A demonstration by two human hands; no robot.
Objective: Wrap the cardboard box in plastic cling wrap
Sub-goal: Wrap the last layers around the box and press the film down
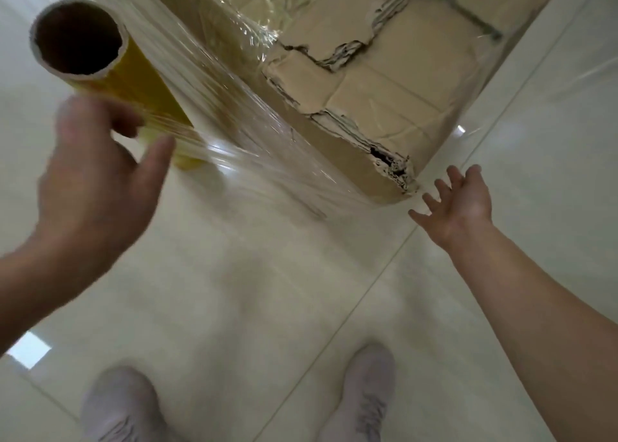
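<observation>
The box (384, 84) sits on the floor (234, 291), up at 12 to 1 o'clock. Its top is torn and ragged.

The left hand (90, 187), at 9 o'clock, holds up the roll (143, 84). Its grip is curled round the yellow tube, though the hand is a bit blurry. A sheet of wrap (240, 134) runs tight from the roll to the long side of the box. That side is covered now. Some crinkly wrap also shows on the top near 12 o'clock, and the far side at 1 o'clock looks shiny, so I think it has wrap too.

The right hand (465, 204), at 3 o'clock, has a wide grip with fingers spread. It holds nothing. It is just beside the near corner of the box, and I cannot tell if it touches.

I think the job is partly done. The near corner and much of the top look bare. More turns are needed, and the wrap is not yet cut from the roll.

Two shoes (120, 405) stand at 6 o'clock.
</observation>
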